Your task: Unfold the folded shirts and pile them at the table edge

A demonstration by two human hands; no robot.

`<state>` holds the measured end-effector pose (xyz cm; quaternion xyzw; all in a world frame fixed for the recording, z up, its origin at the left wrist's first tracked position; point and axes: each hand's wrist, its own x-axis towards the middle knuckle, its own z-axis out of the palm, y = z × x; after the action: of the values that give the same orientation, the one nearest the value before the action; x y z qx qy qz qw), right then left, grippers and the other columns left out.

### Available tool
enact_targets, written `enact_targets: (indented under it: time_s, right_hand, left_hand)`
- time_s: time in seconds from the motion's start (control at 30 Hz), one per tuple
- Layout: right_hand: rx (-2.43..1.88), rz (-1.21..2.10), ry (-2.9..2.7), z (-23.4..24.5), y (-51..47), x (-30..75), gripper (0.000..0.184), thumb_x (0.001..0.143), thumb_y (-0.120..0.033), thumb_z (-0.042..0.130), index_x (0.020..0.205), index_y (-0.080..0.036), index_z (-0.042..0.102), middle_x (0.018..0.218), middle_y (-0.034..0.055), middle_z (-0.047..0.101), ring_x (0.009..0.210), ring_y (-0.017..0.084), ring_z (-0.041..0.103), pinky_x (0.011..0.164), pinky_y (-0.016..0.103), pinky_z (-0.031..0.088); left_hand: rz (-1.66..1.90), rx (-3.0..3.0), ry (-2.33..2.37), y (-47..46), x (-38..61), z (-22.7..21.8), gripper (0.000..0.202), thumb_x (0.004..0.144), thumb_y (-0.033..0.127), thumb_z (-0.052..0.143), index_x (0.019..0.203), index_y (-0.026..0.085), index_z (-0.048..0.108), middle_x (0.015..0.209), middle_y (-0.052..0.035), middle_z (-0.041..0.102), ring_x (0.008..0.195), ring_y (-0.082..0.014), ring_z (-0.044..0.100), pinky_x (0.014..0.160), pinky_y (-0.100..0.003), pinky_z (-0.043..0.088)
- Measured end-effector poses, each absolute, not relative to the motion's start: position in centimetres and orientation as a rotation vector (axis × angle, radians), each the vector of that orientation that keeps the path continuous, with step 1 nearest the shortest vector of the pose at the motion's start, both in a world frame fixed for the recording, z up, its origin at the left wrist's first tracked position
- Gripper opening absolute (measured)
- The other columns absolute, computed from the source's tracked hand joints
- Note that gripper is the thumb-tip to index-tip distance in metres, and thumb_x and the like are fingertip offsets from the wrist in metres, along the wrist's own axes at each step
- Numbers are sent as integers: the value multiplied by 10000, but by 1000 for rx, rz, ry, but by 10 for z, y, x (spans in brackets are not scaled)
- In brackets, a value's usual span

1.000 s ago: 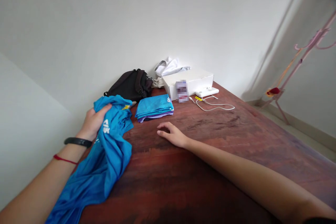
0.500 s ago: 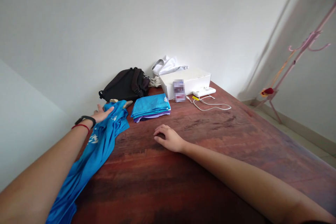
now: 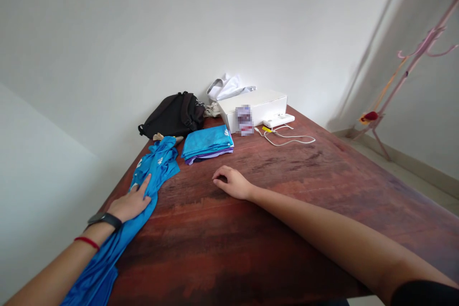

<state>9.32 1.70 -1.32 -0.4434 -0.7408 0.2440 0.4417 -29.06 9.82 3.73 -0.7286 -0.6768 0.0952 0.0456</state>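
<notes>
Bright blue shirt (image 3: 157, 164); reddish-brown table (image 3: 229, 229)

Nothing is legible; the white print on the blue T-shirt (image 3: 163, 165) is creased.

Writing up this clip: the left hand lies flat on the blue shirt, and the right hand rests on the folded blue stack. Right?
No: the right hand rests on the wooden table, apart from the folded blue stack, as the head view shows.
</notes>
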Motion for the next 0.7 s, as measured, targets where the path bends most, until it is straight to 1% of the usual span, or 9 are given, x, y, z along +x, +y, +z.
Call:
enact_targets:
  time_s: [0.03,0.1,0.2,0.23,0.27,0.37,0.47,0.53,0.7]
  right_hand:
    - [-1110,610,-1838,-13,17,93,82,877,-177,645,916,-180,717,974,59,713,938,181,653,884,309,488]
    - [-1126,619,-1833,-13,17,93,88,878,-180,643,918,-183,721,978,59,715,935,181,656,882,308,487]
    - [-1145,636,-1824,-12,18,93,95,882,-197,643,920,-186,729,977,57,719,924,181,660,875,304,484]
    - [-1150,644,-1826,-12,18,93,97,885,-202,642,919,-187,732,972,55,721,915,180,661,864,300,484]
    - [-1151,651,-1832,-12,18,94,100,886,-205,641,918,-187,734,964,53,723,908,178,662,853,295,483]
    - [-1138,661,-1847,-11,17,94,106,891,-198,632,911,-187,736,951,48,728,897,172,661,832,283,481]
    - [-1127,662,-1833,-10,17,94,111,896,-185,622,906,-183,733,954,47,731,896,168,662,839,281,483]
    - [-1131,663,-1831,-9,17,94,112,897,-184,621,905,-182,732,952,47,733,891,170,664,834,283,486]
    - [-1125,674,-1835,-10,17,95,113,896,-183,623,904,-188,736,954,46,740,896,171,672,842,282,494]
  left_hand:
    - [319,-2206,-2062,93,-286,38,714,911,352,492,1583,324,251,1472,-142,530,1277,-324,586,1011,-467,474]
    - [373,-2182,-2058,86,-270,42,687,907,289,483,1571,309,307,1536,-187,435,1305,-398,542,1006,-570,448]
    - [115,-2106,-1828,81,-229,49,683,882,203,478,1556,229,364,1658,-189,117,1467,-460,264,1069,-691,315]
    - [-50,-2104,-1698,79,-211,50,688,879,187,481,1555,182,356,1664,-197,47,1494,-442,200,1103,-671,292]
    - [-193,-2129,-1630,78,-192,50,691,879,211,505,1549,144,350,1660,-217,8,1494,-441,204,1100,-643,327]
    - [-491,-2331,-1563,79,-128,49,671,923,295,496,1547,130,311,1664,-207,48,1482,-384,282,1083,-522,422]
    - [-594,-2488,-1508,97,-75,49,600,972,377,442,1533,186,343,1678,-125,87,1507,-332,236,1158,-480,346]
    - [-525,-2626,-1471,118,-54,51,634,977,442,442,1550,201,320,1679,-98,102,1528,-311,172,1208,-473,254]
    - [-63,-2906,-1554,174,-42,53,970,869,698,511,1614,200,139,1676,-115,75,1533,-381,54,1218,-560,102]
